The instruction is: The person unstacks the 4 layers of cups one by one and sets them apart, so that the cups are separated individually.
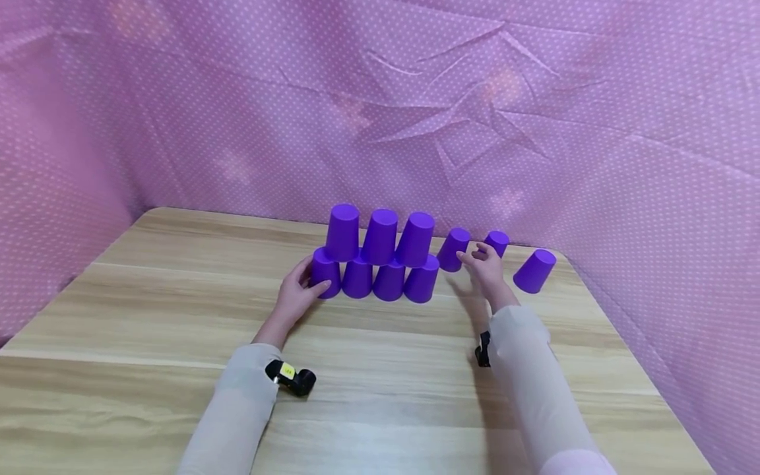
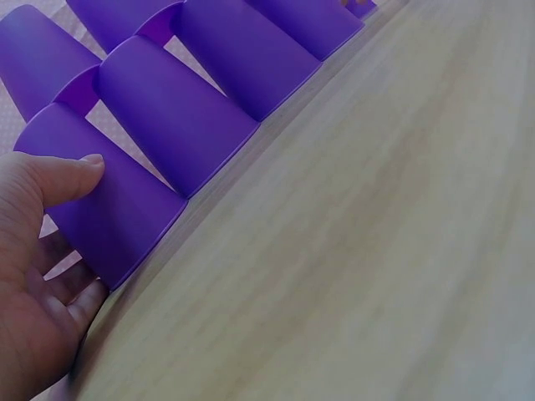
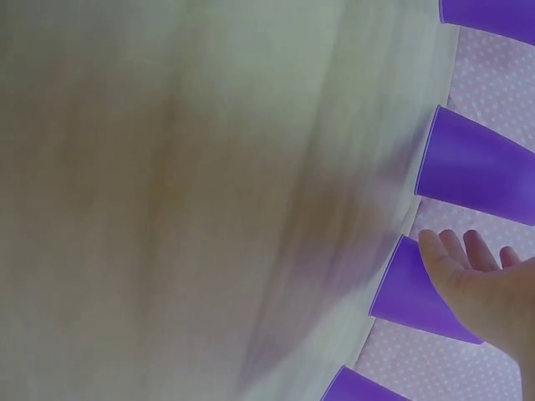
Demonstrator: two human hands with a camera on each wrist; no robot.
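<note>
Purple cups stand upside down in two tiers on the table. Three cups, the middle one (image 1: pixel 380 237) among them, sit across the gaps of the row below. My left hand (image 1: pixel 295 297) holds the leftmost lower cup (image 1: pixel 324 267), its thumb across the front and its fingers round the outer side; the left wrist view shows that thumb (image 2: pixel 75 178) on the wall. To the right, my right hand (image 1: pixel 488 272) is raised with fingers loosely extended, holding nothing. It is nearest a single cup (image 1: pixel 451 254) and partly covers another cup (image 1: pixel 497 241); contact cannot be told.
A third separate cup (image 1: pixel 536 270) stands farther right, near the table's right edge. Pink dotted cloth (image 1: pixel 415 132) hangs close behind the cups and along both sides. The wood-grain table (image 1: pixel 380 382) stretches in front of the cups. Small black cameras (image 1: pixel 297 381) sit on both wrists.
</note>
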